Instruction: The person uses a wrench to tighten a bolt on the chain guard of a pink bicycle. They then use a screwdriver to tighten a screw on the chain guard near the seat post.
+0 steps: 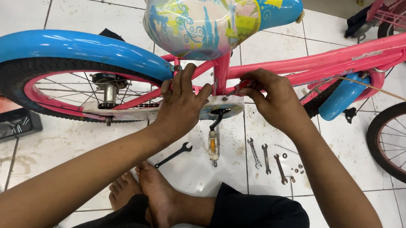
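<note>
Kid's pink bike frame [327,60] lying across the view, long axis running left to right, rear wheel [44,88] under the blue mudguard [70,49] off to the left, saddle [217,17] straight up top. Both hands meeting right at the junction where the seat tube [222,73] drops down to the crank.

Left hand [181,105] coming in from the lower left, laid flat over the white chain guard [122,113], fingers spread and curled up over the pink stay just left of the seat tube. Looks more like bracing than gripping, nothing loose held in it as far as can be seen.

Right hand [274,100] coming in from the lower right, fingertips pinched on something small and reddish-pink [242,84] just right of the seat tube, touching the frame. Can't tell what the little part is, too hidden by the fingers. So: the fiddly bit sits right of the tube, level with the top of the chain guard, and the right hand is clearly the nearer one, already on it.

Pedal [213,143] hanging straight down below the guard. On the tiled floor [42,146]: a black spanner [173,155] lying diagonal near the bare feet, three more spanners [266,159] lined up roughly upright further right, with a few small washers and nuts [295,169] beside them. All well apart from both hands.
</note>
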